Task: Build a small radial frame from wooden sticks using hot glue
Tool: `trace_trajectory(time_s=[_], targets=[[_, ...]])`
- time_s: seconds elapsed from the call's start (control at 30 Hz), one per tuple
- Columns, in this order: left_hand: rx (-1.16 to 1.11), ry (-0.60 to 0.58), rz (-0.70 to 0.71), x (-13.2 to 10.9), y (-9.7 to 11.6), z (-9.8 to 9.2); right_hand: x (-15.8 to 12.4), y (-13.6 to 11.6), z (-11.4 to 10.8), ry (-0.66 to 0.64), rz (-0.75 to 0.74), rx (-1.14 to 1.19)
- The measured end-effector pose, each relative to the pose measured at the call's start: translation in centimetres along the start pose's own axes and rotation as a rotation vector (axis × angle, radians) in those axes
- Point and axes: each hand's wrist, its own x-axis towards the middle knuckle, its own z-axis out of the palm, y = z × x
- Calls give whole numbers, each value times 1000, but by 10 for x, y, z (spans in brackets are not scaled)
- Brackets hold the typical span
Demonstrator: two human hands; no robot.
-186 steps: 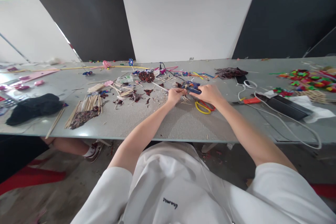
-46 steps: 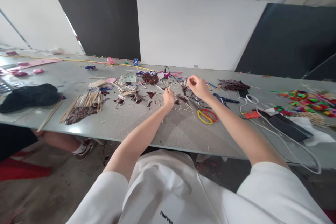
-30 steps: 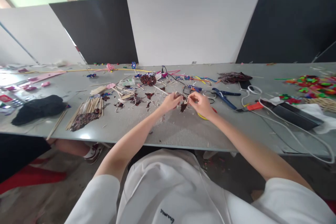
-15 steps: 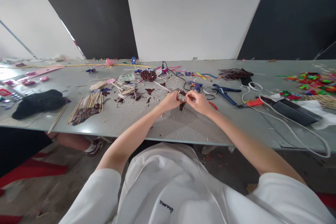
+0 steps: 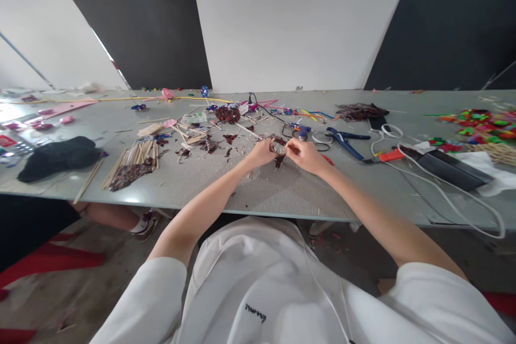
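Note:
Close together over the tabletop, my left hand (image 5: 263, 153) and my right hand (image 5: 301, 155) both have their fingers pinched on a small piece with pale and dark reddish-brown parts. Its exact kind is too small to make out. A dark reddish-brown scrap (image 5: 279, 161) shows just below my fingertips. Behind my left hand lies a round dark-red patterned piece (image 5: 228, 114) with a pale stick (image 5: 248, 130) reaching from it toward my hands. Beyond my right hand is a blue glue gun (image 5: 300, 130), and to its right rest blue-handled pliers (image 5: 347, 142).
Loose sticks and dark scraps litter the grey table (image 5: 282, 193). On the left are a bundle of sticks with patterned tips (image 5: 131, 172) and a black cloth item (image 5: 60, 158). A white cable (image 5: 455, 199) loops beside a black case (image 5: 453, 169) at right. A person's leg (image 5: 110, 216) shows below the table.
My hands remain together at nearly the same spot, with slight finger movement around the small piece. The view has shifted a little; the table items look unmoved.

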Motion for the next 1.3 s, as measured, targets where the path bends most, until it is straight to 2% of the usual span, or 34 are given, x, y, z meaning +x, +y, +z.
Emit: trace_trajectory(time_s=[0.13,0.33,0.67,0.87,1.1,1.3], targets=[[-16,21,37,-2,4,0,1,5,3,-66,19,43],[34,-12,56,-4,7,0,2,6,3,-128,-43,36],[37,15,44,3,-1,2,2,12,-3,-239,-103,-14],[45,12,2,6,-4,0,4,17,-8,-259,-183,-137],[22,16,-25,6,-3,-3,4,15,-13,-290,-197,-139],[-5,24,-81,4,0,-7,6,26,-13,-333,-217,-135]])
